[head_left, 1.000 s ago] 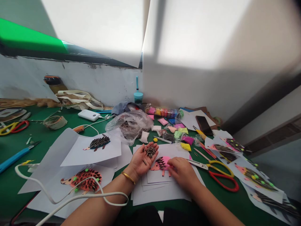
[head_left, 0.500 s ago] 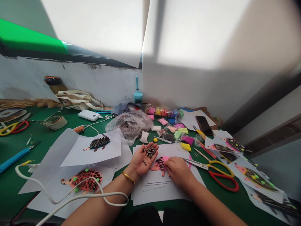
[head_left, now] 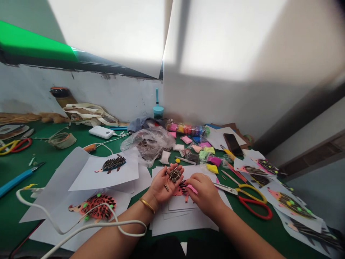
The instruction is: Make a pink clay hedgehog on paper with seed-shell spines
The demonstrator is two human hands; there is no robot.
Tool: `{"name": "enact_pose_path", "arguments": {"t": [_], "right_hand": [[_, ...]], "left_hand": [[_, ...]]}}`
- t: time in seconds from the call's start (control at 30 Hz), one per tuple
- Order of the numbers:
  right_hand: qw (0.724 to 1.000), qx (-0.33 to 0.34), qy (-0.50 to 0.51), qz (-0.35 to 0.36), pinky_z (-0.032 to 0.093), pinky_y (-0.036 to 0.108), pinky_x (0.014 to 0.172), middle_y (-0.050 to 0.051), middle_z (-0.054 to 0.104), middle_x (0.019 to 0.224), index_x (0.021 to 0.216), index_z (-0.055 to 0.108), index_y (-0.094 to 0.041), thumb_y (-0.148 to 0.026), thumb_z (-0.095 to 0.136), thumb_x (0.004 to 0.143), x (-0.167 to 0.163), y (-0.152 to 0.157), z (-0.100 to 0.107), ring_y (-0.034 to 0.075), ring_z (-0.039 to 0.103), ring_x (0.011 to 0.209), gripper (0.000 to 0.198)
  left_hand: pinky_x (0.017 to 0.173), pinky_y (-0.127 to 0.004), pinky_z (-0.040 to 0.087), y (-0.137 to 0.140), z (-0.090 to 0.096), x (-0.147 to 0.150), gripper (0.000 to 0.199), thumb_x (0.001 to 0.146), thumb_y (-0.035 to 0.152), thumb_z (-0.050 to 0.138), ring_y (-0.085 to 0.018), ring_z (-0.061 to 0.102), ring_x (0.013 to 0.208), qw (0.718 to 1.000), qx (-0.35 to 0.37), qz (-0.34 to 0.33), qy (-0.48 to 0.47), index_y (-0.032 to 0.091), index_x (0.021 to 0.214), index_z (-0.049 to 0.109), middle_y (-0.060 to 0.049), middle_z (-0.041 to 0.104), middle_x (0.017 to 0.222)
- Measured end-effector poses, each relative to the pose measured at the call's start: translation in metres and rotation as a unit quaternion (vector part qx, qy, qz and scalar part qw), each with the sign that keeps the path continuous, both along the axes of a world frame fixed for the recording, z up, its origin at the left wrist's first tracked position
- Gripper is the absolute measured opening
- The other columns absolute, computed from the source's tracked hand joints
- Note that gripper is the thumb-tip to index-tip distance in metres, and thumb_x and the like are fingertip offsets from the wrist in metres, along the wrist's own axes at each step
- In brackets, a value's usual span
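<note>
My left hand [head_left: 163,185] is palm up and cupped around a small heap of striped sunflower seeds [head_left: 175,175]; one seed lies apart near the base of the palm. Close beside it, my right hand [head_left: 203,192] hovers over a pink hedgehog picture [head_left: 179,190], palm down, its bent fingers apart and no seed visible in them. Dark seeds cover the picture's front part, and both hands hide some of it. Beneath lies a stack of white paper [head_left: 185,221].
Scissors [head_left: 253,201] lie right of the paper. Behind are a plastic bag of seeds [head_left: 148,144] and several coloured clay packets [head_left: 212,168]. Finished hedgehog pictures [head_left: 114,163] lie at left, others [head_left: 293,203] at right. A white cable [head_left: 107,223] loops across my left forearm.
My right hand has lifted off the pink hedgehog and shifted slightly up, its fingers spreading near the left palm. The left hand has moved slightly right, still holding the seeds.
</note>
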State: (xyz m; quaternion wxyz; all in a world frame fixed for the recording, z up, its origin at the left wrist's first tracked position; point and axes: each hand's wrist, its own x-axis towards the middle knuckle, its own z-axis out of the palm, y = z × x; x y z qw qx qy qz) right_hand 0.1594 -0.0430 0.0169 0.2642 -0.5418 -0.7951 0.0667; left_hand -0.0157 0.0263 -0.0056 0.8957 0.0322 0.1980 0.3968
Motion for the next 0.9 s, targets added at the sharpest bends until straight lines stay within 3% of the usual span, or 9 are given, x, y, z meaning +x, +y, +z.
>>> {"name": "enact_pose_path", "arguments": {"t": [0.17, 0.3, 0.43, 0.73, 0.9], "right_hand": [[1.000, 0.001, -0.029, 0.011, 0.035, 0.031, 0.076, 0.002, 0.060, 0.090, 0.090, 0.065, -0.024, -0.021, 0.066, 0.077, -0.021, 0.017, -0.001, 0.019, 0.052, 0.086, 0.013], [0.998, 0.006, -0.058, 0.014, 0.034, 0.031, 0.075, 0.003, 0.061, 0.086, 0.082, 0.065, -0.023, -0.022, 0.062, 0.080, -0.025, 0.025, -0.003, 0.019, 0.053, 0.085, 0.003], [0.998, 0.021, -0.057, 0.011, 0.035, 0.031, 0.074, 0.004, 0.061, 0.084, 0.080, 0.065, -0.021, -0.021, 0.057, 0.083, -0.025, 0.026, -0.001, 0.018, 0.053, 0.082, 0.008], [0.999, 0.035, 0.025, -0.010, 0.038, 0.029, 0.073, 0.003, 0.061, 0.083, 0.080, 0.064, -0.021, -0.015, 0.057, 0.079, -0.010, 0.019, 0.005, 0.018, 0.054, 0.082, 0.009], [1.000, 0.009, 0.018, 0.013, 0.038, 0.032, 0.078, 0.004, 0.063, 0.093, 0.091, 0.065, -0.024, -0.020, 0.063, 0.078, -0.014, 0.011, 0.000, 0.020, 0.054, 0.088, 0.014]], "left_hand": [[0.089, -0.038, 0.049, -0.001, -0.001, -0.003, 0.032, 0.094, 0.031, 0.041, -0.024, 0.060, 0.109, 0.998, 0.031, -0.055, -0.032, 0.013, 0.112, 0.059, -0.013, 0.065, 0.115], [0.080, -0.034, 0.051, -0.001, -0.003, -0.003, 0.033, 0.094, 0.031, 0.040, -0.022, 0.065, 0.096, 0.996, 0.043, -0.068, -0.024, 0.013, 0.111, 0.061, -0.013, 0.066, 0.111], [0.080, -0.032, 0.051, -0.002, -0.004, 0.000, 0.034, 0.094, 0.030, 0.039, -0.020, 0.067, 0.087, 0.996, 0.050, -0.076, -0.019, 0.012, 0.111, 0.062, -0.012, 0.068, 0.104], [0.087, -0.035, 0.049, -0.005, -0.001, 0.001, 0.034, 0.094, 0.030, 0.039, -0.022, 0.063, 0.101, 0.998, 0.019, -0.059, -0.008, 0.011, 0.116, 0.058, -0.014, 0.065, 0.110], [0.078, -0.034, 0.051, -0.007, 0.001, 0.001, 0.035, 0.095, 0.032, 0.038, -0.021, 0.066, 0.090, 0.997, 0.033, -0.069, -0.001, 0.013, 0.116, 0.058, -0.012, 0.066, 0.110]]}}
